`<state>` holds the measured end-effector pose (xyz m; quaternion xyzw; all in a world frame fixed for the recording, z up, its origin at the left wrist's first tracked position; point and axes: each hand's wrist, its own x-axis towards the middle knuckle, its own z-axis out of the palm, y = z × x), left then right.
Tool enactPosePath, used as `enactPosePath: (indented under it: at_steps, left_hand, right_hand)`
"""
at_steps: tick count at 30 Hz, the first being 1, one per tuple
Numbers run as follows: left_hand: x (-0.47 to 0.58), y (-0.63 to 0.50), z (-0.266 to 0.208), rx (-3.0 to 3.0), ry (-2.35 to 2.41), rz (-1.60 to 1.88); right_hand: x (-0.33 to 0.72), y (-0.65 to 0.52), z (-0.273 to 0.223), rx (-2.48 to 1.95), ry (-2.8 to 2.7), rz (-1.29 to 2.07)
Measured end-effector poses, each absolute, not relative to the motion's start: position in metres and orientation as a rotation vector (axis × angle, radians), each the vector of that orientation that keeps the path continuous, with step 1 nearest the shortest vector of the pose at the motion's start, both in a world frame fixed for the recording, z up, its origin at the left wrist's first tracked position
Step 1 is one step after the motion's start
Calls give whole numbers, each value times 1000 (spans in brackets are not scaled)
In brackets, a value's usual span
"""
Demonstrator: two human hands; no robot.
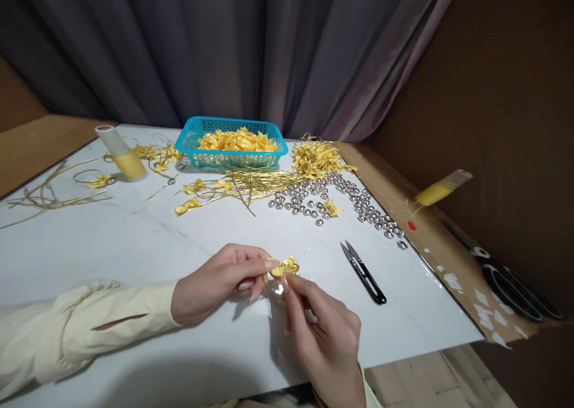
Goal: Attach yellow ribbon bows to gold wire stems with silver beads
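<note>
A small yellow ribbon bow (290,264) is held up over the white tabletop between both hands. My left hand (226,279) pinches its left side between thumb and fingers. From below and to the right, my right hand (320,324) has thumb and forefinger closed at the bow's lower middle; whether they also grip a thread or wire there is too small to tell. Black thread snips (364,273) lie to the right of the hands. Beyond them spread many silver beads (309,195), with a loose yellow bow (332,207) among them.
A blue basket (231,160) of yellow bows stands at the back. Gold cords (255,180) lie before it, beside a heap of corded bows (316,157). A yellow thread spool (130,163) stands left; another spool (442,189) and large scissors (511,288) lie right, on brown board.
</note>
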<state>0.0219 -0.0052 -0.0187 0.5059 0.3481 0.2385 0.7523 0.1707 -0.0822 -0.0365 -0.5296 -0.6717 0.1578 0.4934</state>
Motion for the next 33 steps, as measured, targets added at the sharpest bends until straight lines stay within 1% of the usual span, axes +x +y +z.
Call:
enactPosePath:
  at_steps: [10,16,26,33]
  left_hand:
    - [19,-5,-20,1223,724,518]
    - [17,-4,-18,1365,724,562]
    - [14,-4,-22,1699,793,609]
    - [15,-7,-24,1944,753,636]
  right_hand:
    - [171,-81,-39,-1260,-1649,370]
    - [181,-81,-41,-1222,-1707,434]
    - [182,-78,-45,-1167,-1777,368]
    - [180,-76,-49,-1195,-1790,351]
